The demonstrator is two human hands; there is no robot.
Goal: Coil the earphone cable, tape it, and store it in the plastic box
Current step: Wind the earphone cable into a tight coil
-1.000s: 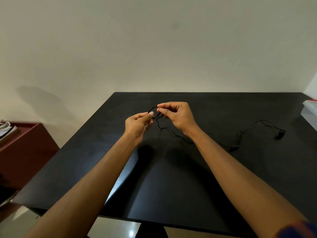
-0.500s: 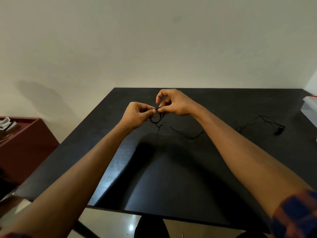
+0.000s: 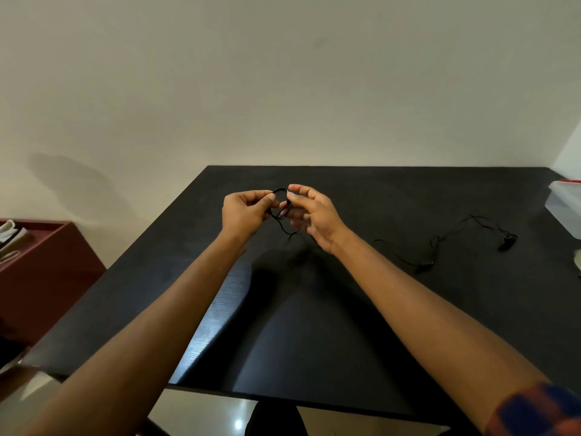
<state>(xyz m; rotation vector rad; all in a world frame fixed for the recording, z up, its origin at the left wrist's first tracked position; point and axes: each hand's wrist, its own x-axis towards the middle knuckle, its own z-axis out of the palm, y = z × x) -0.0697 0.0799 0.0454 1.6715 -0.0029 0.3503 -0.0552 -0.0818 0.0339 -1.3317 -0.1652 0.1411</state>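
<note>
A thin black earphone cable (image 3: 440,239) trails across the black table (image 3: 361,309) to its earbud end (image 3: 506,242) at the right. Its other end is wound into a small loop (image 3: 280,205) held above the table's middle. My left hand (image 3: 243,212) pinches the loop's left side. My right hand (image 3: 311,215) pinches the loop's top with thumb and forefinger, its other fingers spread. A clear plastic box (image 3: 564,206) with a red lid edge sits at the table's far right edge.
A dark red cabinet (image 3: 41,265) with white items on top stands left of the table. A pale wall rises behind the table. A small pale object (image 3: 578,262) shows at the right frame edge.
Both hands have stayed together on the loop while turning it. The right hand has rotated so its palm faces left. The loose cable on the table has been drawn leftward.
</note>
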